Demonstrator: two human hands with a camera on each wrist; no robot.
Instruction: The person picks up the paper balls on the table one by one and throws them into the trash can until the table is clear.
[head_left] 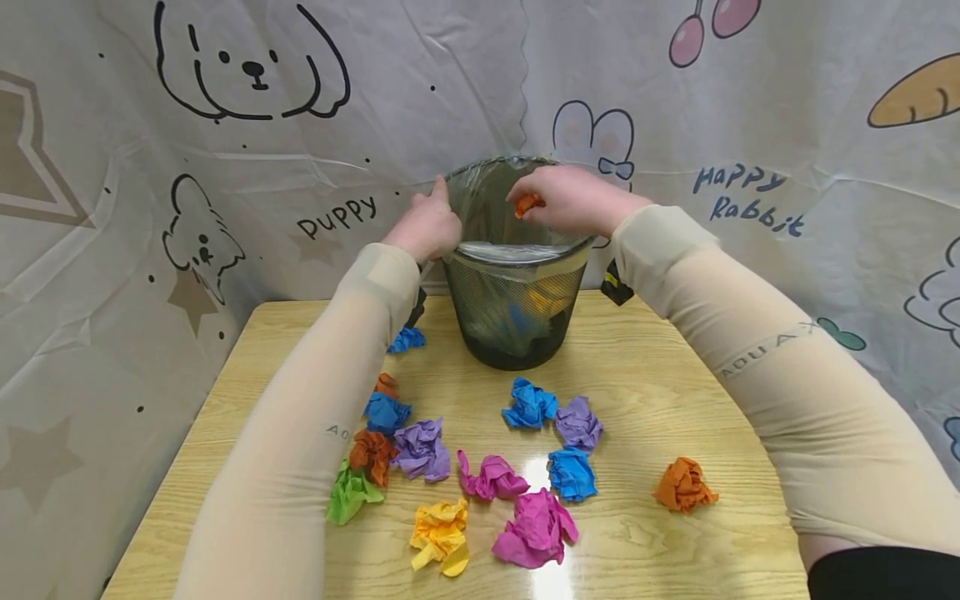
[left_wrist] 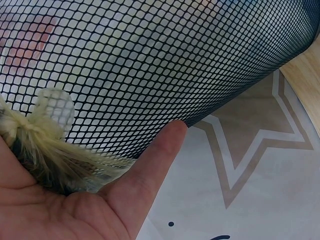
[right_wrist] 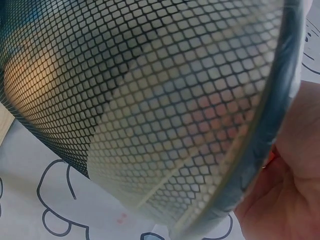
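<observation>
A black mesh wastebasket with a clear liner stands at the back of the table, and colored paper shows through its wall. My left hand holds its left rim; in the left wrist view the thumb lies straight along the outside by a knotted bit of liner, the other fingers being hidden. Over the opening, my right hand pinches a crumpled orange paper ball. From the right wrist camera, the basket's rim partly covers the right hand.
Several crumpled paper balls lie on the wooden table: blue, purple, magenta, yellow, green and orange. My left forearm partly covers the left group. A printed curtain hangs behind the basket.
</observation>
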